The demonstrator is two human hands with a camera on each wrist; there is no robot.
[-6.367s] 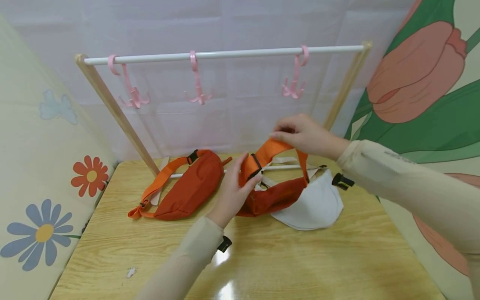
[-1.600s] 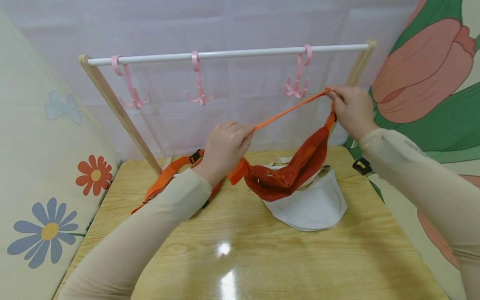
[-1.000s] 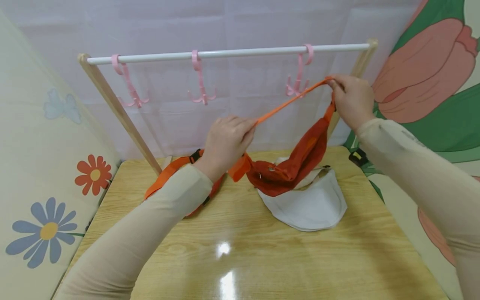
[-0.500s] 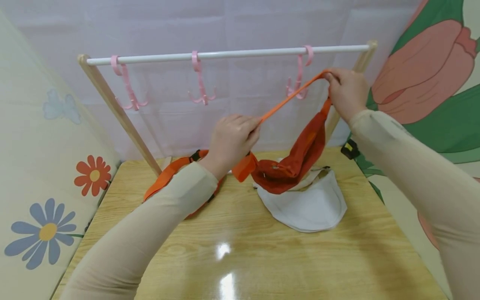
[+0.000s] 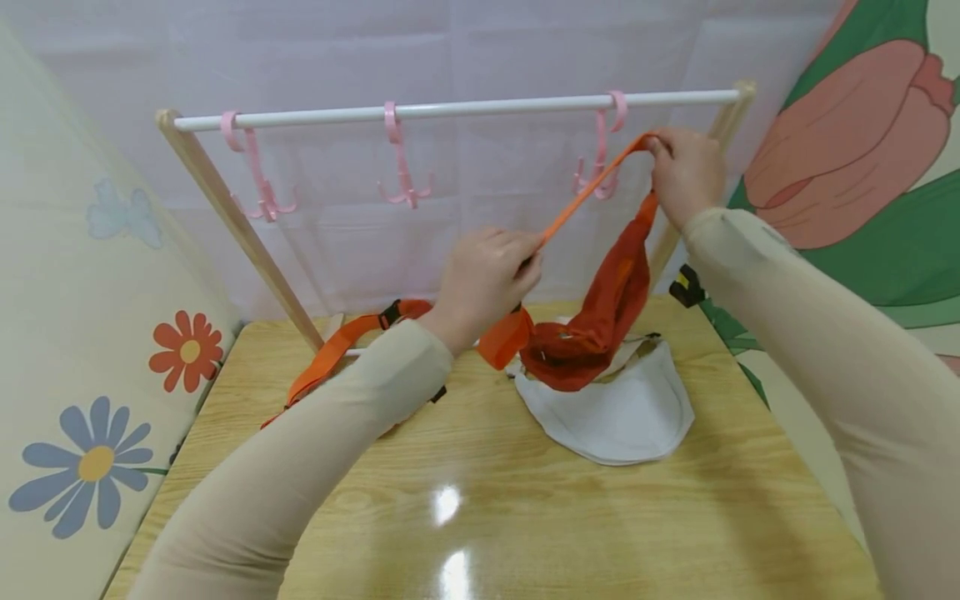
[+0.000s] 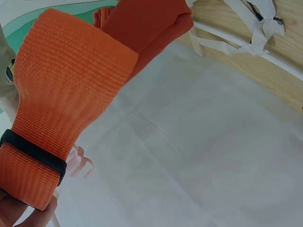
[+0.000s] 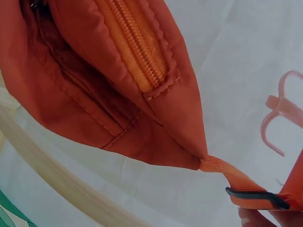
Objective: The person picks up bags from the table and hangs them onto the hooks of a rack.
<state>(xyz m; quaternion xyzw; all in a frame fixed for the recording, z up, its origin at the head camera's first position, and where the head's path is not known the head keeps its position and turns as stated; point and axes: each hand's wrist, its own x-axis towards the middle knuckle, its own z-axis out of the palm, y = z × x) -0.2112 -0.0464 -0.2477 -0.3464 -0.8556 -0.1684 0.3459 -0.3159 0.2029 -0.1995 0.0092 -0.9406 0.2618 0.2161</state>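
A red-orange waist bag (image 5: 618, 292) hangs in the air between my hands, its orange strap (image 5: 581, 200) stretched slantwise above it. My left hand (image 5: 487, 279) pinches the strap's lower left part; in the left wrist view a black slider (image 6: 33, 153) sits beside its fingertips. Higher up, my right hand (image 5: 688, 177) grips the strap near another black slider (image 7: 255, 196). In the head view, the strap crosses in front of the right pink hook (image 5: 600, 171); whether they touch I cannot tell. The bag's zip (image 7: 135, 40) shows in the right wrist view.
A white rail (image 5: 487, 108) on wooden posts carries two more pink hooks (image 5: 401, 171) further left. Under the held bag a white bag (image 5: 611, 421) lies on the wooden table (image 5: 585, 533). Another orange waist bag (image 5: 337, 350) lies at left, partly behind my left arm.
The waist bag has been lifted from near the table. Over the last second my right hand has risen and shifted slightly left, while my left hand has moved right, bringing the strap to the right hook.
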